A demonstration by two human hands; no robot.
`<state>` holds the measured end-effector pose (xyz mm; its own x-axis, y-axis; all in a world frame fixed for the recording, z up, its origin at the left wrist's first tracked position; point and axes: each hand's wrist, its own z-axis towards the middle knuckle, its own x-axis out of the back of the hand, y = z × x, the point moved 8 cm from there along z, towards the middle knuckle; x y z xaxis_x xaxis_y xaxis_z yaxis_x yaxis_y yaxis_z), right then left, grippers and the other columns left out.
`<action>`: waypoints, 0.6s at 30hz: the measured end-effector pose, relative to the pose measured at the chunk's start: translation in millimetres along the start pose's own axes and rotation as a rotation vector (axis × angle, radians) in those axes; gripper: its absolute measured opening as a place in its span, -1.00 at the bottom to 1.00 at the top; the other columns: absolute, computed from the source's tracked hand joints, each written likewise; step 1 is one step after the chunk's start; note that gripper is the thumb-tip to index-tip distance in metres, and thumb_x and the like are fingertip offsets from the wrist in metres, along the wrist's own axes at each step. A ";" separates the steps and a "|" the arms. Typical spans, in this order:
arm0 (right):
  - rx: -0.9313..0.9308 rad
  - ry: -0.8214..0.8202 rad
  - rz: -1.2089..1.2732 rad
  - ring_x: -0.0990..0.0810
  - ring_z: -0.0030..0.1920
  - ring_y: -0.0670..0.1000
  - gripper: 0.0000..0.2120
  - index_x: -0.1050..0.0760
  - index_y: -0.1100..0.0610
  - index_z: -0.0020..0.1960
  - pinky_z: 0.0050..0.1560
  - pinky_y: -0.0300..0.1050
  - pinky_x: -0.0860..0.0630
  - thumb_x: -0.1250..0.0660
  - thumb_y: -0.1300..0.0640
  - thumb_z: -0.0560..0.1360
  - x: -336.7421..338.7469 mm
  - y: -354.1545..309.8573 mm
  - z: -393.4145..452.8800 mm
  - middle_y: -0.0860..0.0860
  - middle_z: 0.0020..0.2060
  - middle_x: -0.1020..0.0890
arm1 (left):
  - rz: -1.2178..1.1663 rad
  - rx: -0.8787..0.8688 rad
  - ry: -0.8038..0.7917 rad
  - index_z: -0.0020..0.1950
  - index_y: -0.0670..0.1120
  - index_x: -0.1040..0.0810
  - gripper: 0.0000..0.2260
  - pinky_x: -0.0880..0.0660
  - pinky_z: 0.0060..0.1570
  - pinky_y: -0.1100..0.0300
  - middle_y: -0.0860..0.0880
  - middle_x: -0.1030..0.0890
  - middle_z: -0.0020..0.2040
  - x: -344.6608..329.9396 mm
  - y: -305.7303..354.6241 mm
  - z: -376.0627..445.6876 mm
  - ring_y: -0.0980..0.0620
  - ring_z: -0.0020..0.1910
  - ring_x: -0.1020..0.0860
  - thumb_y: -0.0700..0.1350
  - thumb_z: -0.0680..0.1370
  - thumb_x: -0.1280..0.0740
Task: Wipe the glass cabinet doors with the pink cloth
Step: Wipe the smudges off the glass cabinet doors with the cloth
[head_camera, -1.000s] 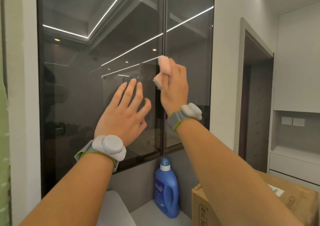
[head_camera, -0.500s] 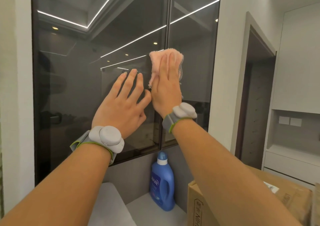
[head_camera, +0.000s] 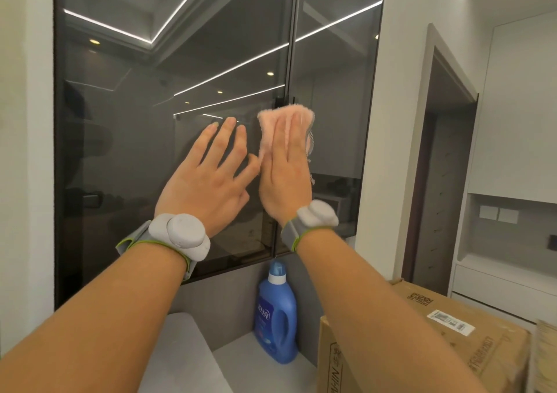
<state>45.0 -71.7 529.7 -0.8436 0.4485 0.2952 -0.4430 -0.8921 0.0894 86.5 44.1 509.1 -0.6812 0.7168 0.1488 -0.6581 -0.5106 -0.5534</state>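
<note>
Two dark glass cabinet doors fill the wall ahead, the left door [head_camera: 126, 139] and the right door [head_camera: 337, 70], meeting at a thin vertical frame. My right hand [head_camera: 286, 166] presses the pink cloth [head_camera: 268, 127] flat against the glass over that seam, fingers straight and pointing up. The cloth shows above and left of my fingers. My left hand [head_camera: 208, 175] lies flat on the left door just beside it, fingers spread, holding nothing.
A blue detergent bottle [head_camera: 275, 314] stands on the grey counter [head_camera: 235, 359] below the doors. A cardboard box [head_camera: 422, 338] sits at lower right. White walls flank the cabinet, and a dark doorway [head_camera: 437, 175] opens to the right.
My right hand went from gripping the bunched cloth to pressing it spread flat on the glass. My left hand stayed flat on the left door.
</note>
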 end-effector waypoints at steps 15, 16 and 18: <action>-0.075 0.073 0.231 0.11 0.68 0.22 -0.38 0.24 0.17 0.66 0.64 0.20 -0.13 0.03 0.05 0.72 1.6 1.8 -29.8 0.17 0.66 0.20 | -0.002 -0.016 0.012 0.46 -0.19 -0.37 -0.59 -0.07 0.63 -0.30 -0.38 -0.25 0.60 -0.5 1.2 -0.8 -0.42 0.62 -0.13 -0.03 0.65 -0.16; -0.064 0.060 0.225 0.12 0.68 0.22 -0.39 0.22 0.19 0.66 0.63 0.21 -0.13 0.06 0.04 0.72 -2.0 0.0 -40.0 0.17 0.65 0.22 | -0.005 -0.015 0.010 0.46 -0.20 -0.37 -0.58 -0.06 0.63 -0.30 -0.37 -0.24 0.60 -0.1 1.1 -0.9 -0.42 0.63 -0.13 -0.03 0.66 -0.13; -0.071 0.017 0.231 0.15 0.68 0.21 -0.39 0.19 0.20 0.67 0.63 0.21 -0.13 0.07 0.02 0.71 -8.5 -4.4 -58.6 0.19 0.66 0.23 | -0.005 -0.010 0.003 0.47 -0.20 -0.36 -0.58 -0.05 0.63 -0.30 -0.37 -0.23 0.61 0.0 0.3 -1.0 -0.42 0.63 -0.11 -0.03 0.66 -0.10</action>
<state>36.3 -68.4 471.1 -0.9297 0.2340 0.2843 -0.2569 -0.9653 -0.0456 86.7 44.5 508.1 -0.6770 0.7208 0.1489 -0.6582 -0.5023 -0.5608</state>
